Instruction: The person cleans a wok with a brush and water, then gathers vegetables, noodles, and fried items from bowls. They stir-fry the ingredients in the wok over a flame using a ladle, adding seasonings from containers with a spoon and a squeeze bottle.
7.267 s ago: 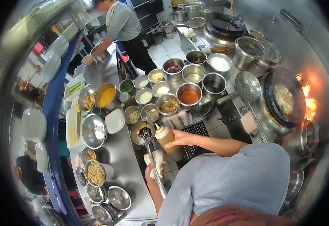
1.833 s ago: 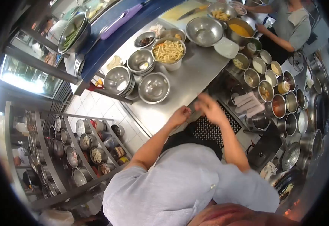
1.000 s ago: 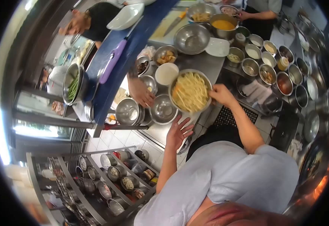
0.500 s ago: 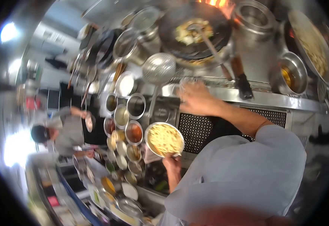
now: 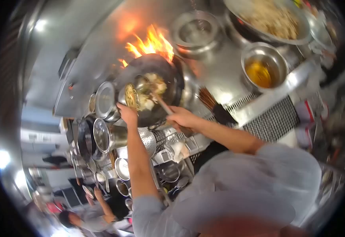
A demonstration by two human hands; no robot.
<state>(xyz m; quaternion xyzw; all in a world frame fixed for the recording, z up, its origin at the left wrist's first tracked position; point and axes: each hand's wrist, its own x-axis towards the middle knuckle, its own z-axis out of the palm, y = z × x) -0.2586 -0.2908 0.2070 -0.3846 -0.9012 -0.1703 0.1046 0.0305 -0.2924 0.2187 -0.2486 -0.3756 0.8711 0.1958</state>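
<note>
My left hand (image 5: pixel 128 113) grips the rim of a bowl of pale strips (image 5: pixel 131 96), tilted on its side over the wok. The large dark wok (image 5: pixel 172 85) holds pale and browned food pieces (image 5: pixel 156 83). My right hand (image 5: pixel 181 118) is closed round the handle of a ladle (image 5: pixel 142 83), whose bowl is inside the wok beside the tilted bowl. Tall flames (image 5: pixel 152 44) rise behind the wok's far rim.
Right of the wok stand a steel pot (image 5: pixel 196 33), a pot with yellow liquid (image 5: pixel 261 73) and a large pan of pale food (image 5: pixel 273 19). A bamboo brush (image 5: pixel 207 98) lies nearby. At lower left, a co-worker (image 5: pixel 93 219) holds a small dish.
My left hand has carried the bowl of strips up to the wok and tipped it. My right hand has taken hold of the ladle. The view has turned, and the flames show larger.
</note>
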